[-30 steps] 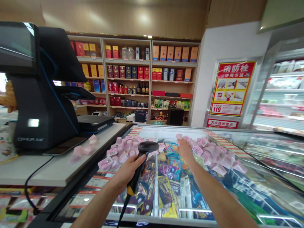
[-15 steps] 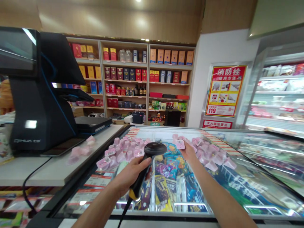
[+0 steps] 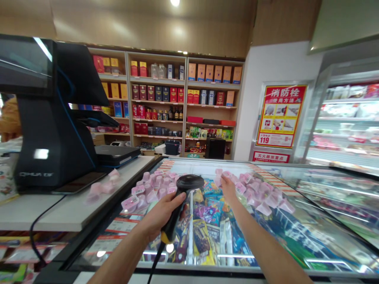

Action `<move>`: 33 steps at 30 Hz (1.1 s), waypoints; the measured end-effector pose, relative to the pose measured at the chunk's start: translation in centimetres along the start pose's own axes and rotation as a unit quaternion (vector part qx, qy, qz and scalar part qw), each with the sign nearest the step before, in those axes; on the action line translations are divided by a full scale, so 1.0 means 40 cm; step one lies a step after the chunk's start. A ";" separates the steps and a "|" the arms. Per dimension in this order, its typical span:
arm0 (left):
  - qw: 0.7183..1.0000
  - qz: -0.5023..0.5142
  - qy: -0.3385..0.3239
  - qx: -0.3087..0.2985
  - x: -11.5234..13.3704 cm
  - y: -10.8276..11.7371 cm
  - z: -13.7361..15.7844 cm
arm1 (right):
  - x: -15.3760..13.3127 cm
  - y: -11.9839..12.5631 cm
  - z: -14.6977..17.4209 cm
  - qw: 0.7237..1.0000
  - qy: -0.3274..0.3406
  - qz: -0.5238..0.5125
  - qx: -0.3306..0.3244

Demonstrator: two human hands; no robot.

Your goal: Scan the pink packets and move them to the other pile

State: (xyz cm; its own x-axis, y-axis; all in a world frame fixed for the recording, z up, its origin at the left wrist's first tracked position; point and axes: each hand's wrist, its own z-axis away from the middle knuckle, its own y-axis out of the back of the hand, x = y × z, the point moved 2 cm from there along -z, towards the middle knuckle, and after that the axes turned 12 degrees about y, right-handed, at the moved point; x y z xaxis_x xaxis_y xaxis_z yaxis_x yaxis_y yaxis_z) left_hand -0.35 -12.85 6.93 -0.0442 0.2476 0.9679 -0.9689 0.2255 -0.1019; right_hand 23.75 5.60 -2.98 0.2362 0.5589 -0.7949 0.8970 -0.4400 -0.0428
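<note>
My left hand (image 3: 169, 209) is wrapped round the handle of a black barcode scanner (image 3: 189, 182), its head raised over the glass freezer lid and its cord hanging down. My right hand (image 3: 228, 188) is farther out, fingers pinched on a small pink cup (image 3: 217, 180) at the near-left edge of the right-hand pile. Several pink sealed cups (image 3: 260, 193) lie in that pile, some showing barcode labels. Another heap of pink cups (image 3: 151, 187) lies to the left of the scanner. The cup in my right hand is partly hidden by my fingers.
Under the glass lie packaged ice creams (image 3: 204, 236). On the left a black checkout terminal (image 3: 56, 130) stands on a white counter (image 3: 59, 215), with a few pink cups (image 3: 102, 187) beside it. Behind are shelves of boxed goods (image 3: 158, 93); a lit display fridge (image 3: 349, 126) stands at right.
My right hand has moved slightly left, and the label of the cup that faced me no longer shows. The scanner has shifted slightly left in my left hand.
</note>
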 end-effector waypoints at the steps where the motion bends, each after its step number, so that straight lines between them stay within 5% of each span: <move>1: 1.000 0.000 -0.003 0.006 0.001 0.005 -0.003 | 0.000 -0.011 0.003 0.998 0.026 0.059 0.002; 7: 0.999 0.014 0.006 0.035 0.000 0.030 -0.017 | -0.001 -0.112 0.037 0.959 0.114 0.253 -0.051; 11: 0.998 0.038 0.012 0.048 -0.002 0.043 -0.029 | 0.001 -0.200 0.064 0.950 0.115 0.258 -0.129; 16: 0.997 0.027 0.024 0.061 -0.002 0.046 -0.038 | 0.008 -0.284 0.076 0.950 0.132 0.239 -0.152; 21: 0.998 0.019 0.011 0.067 0.001 0.039 -0.051 | 0.005 -0.306 0.072 0.933 0.130 0.246 -0.228; 25: 0.997 0.007 0.032 0.065 0.002 0.047 -0.066 | -0.023 -0.263 0.011 0.913 0.115 0.314 -0.234; 27: 0.997 -0.002 0.042 0.067 0.004 0.052 -0.071 | -0.028 -0.226 -0.047 0.886 0.113 0.389 -0.227; 30: 0.995 -0.009 0.050 0.091 0.011 0.055 -0.075 | -0.001 -0.169 -0.145 0.803 0.124 0.513 -0.276; 33: 0.991 -0.010 0.055 0.118 0.015 0.050 -0.083 | 0.053 -0.117 -0.230 0.739 0.056 0.581 -0.337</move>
State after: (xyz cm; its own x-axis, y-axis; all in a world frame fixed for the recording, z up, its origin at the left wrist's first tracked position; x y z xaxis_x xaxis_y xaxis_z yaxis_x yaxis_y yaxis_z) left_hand -1.49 -9.10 6.55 -0.0095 0.3495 0.9369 -0.9999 0.0079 -0.0131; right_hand 23.50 15.31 1.10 0.9886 0.1505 -0.0013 0.0376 -0.2386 0.9704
